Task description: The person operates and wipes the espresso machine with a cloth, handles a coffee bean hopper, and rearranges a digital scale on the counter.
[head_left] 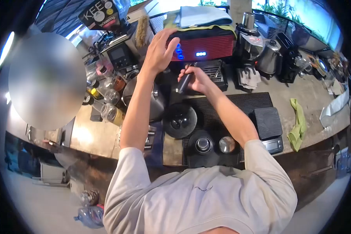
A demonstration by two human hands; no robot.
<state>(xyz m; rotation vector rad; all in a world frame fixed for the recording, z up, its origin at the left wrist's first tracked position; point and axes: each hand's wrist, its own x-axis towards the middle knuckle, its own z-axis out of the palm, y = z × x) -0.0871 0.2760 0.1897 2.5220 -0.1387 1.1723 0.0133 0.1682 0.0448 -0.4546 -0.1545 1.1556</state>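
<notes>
Right hand [197, 80]: fingers closed round smooth black portafilter handle [185, 82], at front of red espresso machine [214, 45], toward far edge of desk [312, 89]. Left hand [158, 54]: fingers open, raised at machine's left end. Near edge: black stand [213, 160] holding two round metal pieces. Ribbed black mat [259, 100]; glossy round bowl [189, 128], contents unclear.

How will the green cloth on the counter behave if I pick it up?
The green cloth will probably hang floppy, since it lies in loose, crumpled folds. It looks thin, so likely light. Rolling seems unlikely: it lies long and limp on the counter.
</notes>
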